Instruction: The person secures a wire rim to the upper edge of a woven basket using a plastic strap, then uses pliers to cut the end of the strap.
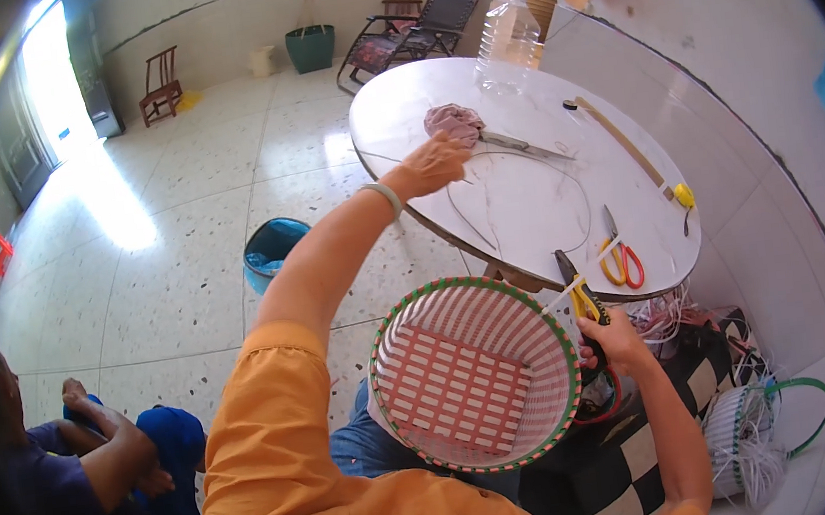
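Observation:
On my lap rests a round woven basket with red-and-white strips and a green rim. My right hand grips yellow-and-black pliers beside the basket's right rim. A narrow white strip runs from the rim past the pliers. My left hand reaches over the white table's left edge with fingers curled; whatever they may hold is too small to make out. By it lie a crumpled pinkish cloth, metal shears and thin looped wire. Scissors with red-and-yellow handles lie near the pliers.
The oval white table carries a large clear plastic bottle and a yellow tape measure. A blue-lined bin stands on the floor. Another person sits at left. A strip-filled basket stands at right.

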The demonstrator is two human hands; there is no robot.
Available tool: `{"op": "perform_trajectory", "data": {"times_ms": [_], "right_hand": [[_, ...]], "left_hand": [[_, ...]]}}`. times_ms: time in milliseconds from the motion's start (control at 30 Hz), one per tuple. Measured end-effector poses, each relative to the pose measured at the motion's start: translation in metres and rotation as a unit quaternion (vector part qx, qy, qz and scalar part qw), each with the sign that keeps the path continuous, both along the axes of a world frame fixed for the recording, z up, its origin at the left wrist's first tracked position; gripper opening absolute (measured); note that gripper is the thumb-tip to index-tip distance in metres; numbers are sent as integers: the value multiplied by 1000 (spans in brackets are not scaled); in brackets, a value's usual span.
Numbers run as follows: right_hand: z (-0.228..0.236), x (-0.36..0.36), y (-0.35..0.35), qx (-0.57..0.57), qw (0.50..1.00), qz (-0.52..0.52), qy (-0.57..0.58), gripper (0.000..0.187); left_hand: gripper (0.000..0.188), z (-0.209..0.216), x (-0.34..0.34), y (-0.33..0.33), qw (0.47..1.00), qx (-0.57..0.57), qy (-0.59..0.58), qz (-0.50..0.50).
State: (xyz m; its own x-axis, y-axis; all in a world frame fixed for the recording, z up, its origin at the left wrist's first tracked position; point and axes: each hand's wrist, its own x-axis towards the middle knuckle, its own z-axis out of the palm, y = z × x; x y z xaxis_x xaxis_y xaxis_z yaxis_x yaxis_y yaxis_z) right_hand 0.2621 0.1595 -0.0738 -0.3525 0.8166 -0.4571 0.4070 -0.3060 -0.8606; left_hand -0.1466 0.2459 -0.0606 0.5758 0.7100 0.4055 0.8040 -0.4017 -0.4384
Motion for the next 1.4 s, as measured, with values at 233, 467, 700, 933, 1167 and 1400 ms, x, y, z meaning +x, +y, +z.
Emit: {"op": "perform_trajectory", "data": {"times_ms": [233,467,700,933,1167,1400], "right_hand": [[-2,3,-4,-6,1000,-8,12,14],[11,17,-8,-44,999,-8,9,27],[22,59,8,-16,998,-13,54,30],[-25,99,117,270,936,-156,-163,33],[-46,112,187,441,791,-235,-353,47],[-7,4,160,427,878,-124,-176,36]], "left_hand": [[12,-24,-41,5,996,-57,23,69],[28,-24,-5,-14,962,-107,-208,141],[24,-34,33,-52,910,-276,-303,-65],[7,-42,42,-44,919,-250,-296,-77],[6,-42,43,-52,918,-233,-307,-97],[11,-33,46,-70,910,-224,-333,-106]]}}
